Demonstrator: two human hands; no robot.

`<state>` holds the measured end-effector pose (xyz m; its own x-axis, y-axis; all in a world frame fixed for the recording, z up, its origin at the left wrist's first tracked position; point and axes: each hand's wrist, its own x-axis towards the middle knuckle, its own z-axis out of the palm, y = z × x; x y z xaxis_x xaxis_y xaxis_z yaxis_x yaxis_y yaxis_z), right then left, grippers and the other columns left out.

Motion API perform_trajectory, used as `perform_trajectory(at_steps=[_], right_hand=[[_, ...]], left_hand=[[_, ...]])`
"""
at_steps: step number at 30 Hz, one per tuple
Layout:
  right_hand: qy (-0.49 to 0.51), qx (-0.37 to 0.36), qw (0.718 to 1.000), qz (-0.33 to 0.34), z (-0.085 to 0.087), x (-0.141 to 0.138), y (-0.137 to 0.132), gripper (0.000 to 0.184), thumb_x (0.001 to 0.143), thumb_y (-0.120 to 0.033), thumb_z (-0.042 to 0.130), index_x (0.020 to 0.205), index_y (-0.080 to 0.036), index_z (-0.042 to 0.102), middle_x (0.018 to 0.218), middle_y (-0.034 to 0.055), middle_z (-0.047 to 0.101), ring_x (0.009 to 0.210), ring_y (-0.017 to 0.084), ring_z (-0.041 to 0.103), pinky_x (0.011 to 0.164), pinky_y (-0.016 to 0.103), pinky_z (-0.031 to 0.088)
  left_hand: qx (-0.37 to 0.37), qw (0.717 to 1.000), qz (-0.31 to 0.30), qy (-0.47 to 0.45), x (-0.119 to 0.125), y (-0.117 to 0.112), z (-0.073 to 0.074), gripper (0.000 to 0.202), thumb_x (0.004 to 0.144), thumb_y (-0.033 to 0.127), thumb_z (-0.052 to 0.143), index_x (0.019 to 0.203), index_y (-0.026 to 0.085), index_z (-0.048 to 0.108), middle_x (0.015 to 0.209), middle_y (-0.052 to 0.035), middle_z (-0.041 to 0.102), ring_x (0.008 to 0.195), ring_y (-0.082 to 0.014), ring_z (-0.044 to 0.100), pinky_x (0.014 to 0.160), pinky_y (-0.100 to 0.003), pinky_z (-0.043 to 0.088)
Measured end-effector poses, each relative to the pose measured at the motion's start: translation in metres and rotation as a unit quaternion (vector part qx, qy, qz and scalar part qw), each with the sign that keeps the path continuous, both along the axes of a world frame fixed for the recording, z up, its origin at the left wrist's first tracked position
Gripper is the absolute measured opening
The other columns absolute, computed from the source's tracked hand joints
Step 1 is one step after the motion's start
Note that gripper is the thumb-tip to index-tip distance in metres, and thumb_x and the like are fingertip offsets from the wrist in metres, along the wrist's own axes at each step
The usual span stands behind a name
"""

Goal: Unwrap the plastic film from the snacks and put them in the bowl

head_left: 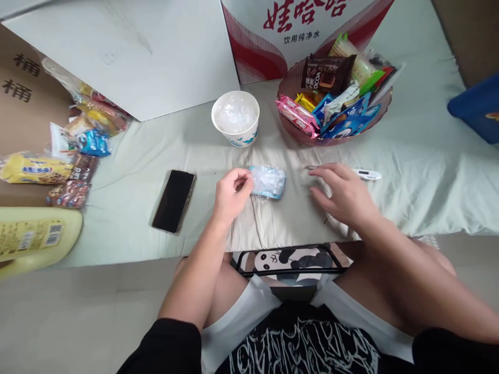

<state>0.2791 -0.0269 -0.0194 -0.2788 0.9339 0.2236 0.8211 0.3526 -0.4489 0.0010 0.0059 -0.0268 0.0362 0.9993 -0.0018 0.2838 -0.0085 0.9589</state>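
A small clear-and-blue plastic packet (268,181) lies on the pale green cloth (128,171) in front of me. My left hand (231,194) pinches the packet's left edge with closed fingers. My right hand (343,193) rests flat on the cloth to the right of the packet, fingers spread, holding nothing. A thin dark stick-like object (312,168) lies just beyond its fingertips, and a white digital thermometer (367,174) lies a little further right.
A black phone (173,200) lies left of my hands. Behind stand a white paper bowl (235,118), a dark red basket (290,85) full of snack packets, and a red-and-white carton (288,31). More snack packets (74,150) and cardboard sit at far left.
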Motion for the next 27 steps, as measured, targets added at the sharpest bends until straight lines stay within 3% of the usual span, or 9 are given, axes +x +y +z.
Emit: perform_trajectory(at_steps=[5,8,10,14,16,19,21,24,27], right_hand=[[0.097,-0.019,0.991,0.087,-0.004,-0.028,0.003,0.04,0.091,-0.025,0.062,0.131,-0.021,0.063,0.133,0.015,0.068,0.121,0.032,0.066,0.102,0.05,0.056],[0.106,-0.001,0.988,0.11,-0.007,-0.032,0.006,0.018,0.094,-0.025,0.06,0.107,-0.019,0.071,0.121,0.0138,0.072,0.108,0.029,0.07,0.095,0.044,0.056],[0.103,-0.002,0.989,0.108,-0.007,-0.033,0.007,0.013,0.094,-0.023,0.058,0.092,-0.019,0.07,0.106,0.0121,0.074,0.096,0.026,0.07,0.088,0.041,0.056],[0.1,-0.028,0.991,0.087,-0.003,-0.032,0.007,0.015,0.09,-0.02,0.057,0.1,-0.02,0.068,0.088,0.0082,0.072,0.086,0.025,0.066,0.082,0.038,0.053],[0.106,-0.033,0.992,0.062,0.001,-0.03,0.006,0.028,0.087,-0.017,0.056,0.112,-0.02,0.068,0.083,0.0058,0.069,0.084,0.024,0.065,0.081,0.038,0.052],[0.113,-0.037,0.992,0.043,0.004,-0.019,0.007,0.032,0.083,-0.014,0.053,0.108,-0.021,0.071,0.079,0.0041,0.066,0.077,0.022,0.063,0.076,0.036,0.051],[0.11,-0.04,0.993,0.021,0.003,-0.009,0.01,0.024,0.081,-0.014,0.053,0.093,-0.022,0.073,0.08,0.005,0.066,0.073,0.021,0.063,0.072,0.036,0.051],[0.1,-0.022,0.992,-0.077,0.0,0.004,0.013,0.016,0.081,-0.017,0.055,0.082,-0.023,0.071,0.083,0.0073,0.066,0.074,0.023,0.063,0.07,0.039,0.052],[0.099,0.026,0.984,-0.149,0.001,0.01,0.012,0.021,0.081,-0.017,0.053,0.09,-0.025,0.071,0.096,0.0103,0.067,0.085,0.026,0.066,0.075,0.043,0.055]], left_hand=[[-0.184,0.954,-0.01,-0.235,0.011,-0.002,0.01,0.019,0.072,0.032,0.07,0.074,0.021,0.054,0.083,-0.0017,0.07,0.074,-0.0156,0.068,0.071,-0.029,0.056],[-0.165,0.952,0.06,-0.252,0.01,-0.001,0.012,0.021,0.074,0.036,0.067,0.08,0.022,0.054,0.082,-0.001,0.068,0.072,-0.0145,0.067,0.067,-0.027,0.055],[-0.077,0.969,0.076,-0.222,0.006,-0.001,0.011,0.027,0.075,0.044,0.068,0.088,0.023,0.058,0.088,-0.0026,0.068,0.083,-0.0166,0.068,0.072,-0.028,0.056],[0.041,0.997,-0.05,-0.03,-0.001,-0.005,0.009,0.042,0.065,0.038,0.08,0.101,0.022,0.067,0.114,-0.0079,0.071,0.107,-0.0236,0.068,0.09,-0.035,0.056],[0.054,0.996,-0.044,0.059,-0.004,-0.007,0.009,0.024,0.069,0.03,0.076,0.09,0.021,0.069,0.115,-0.0078,0.072,0.108,-0.0242,0.068,0.095,-0.037,0.054],[0.041,0.998,0.014,0.055,-0.01,-0.006,0.008,0.006,0.075,0.025,0.068,0.075,0.02,0.068,0.106,-0.0059,0.072,0.102,-0.0222,0.069,0.092,-0.036,0.054],[-0.002,0.999,0.041,0.013,-0.017,-0.003,0.007,0.006,0.076,0.025,0.066,0.077,0.019,0.068,0.096,-0.0043,0.072,0.094,-0.0205,0.069,0.085,-0.033,0.055],[-0.051,0.995,0.085,0.015,-0.026,0.001,0.005,0.009,0.076,0.023,0.065,0.081,0.018,0.07,0.083,-0.0032,0.071,0.084,-0.019,0.069,0.078,-0.031,0.055],[0.008,0.994,0.082,0.072,-0.031,0.003,0.004,0.026,0.075,0.021,0.067,0.1,0.019,0.073,0.103,-0.0067,0.074,0.101,-0.0223,0.07,0.086,-0.034,0.057]])
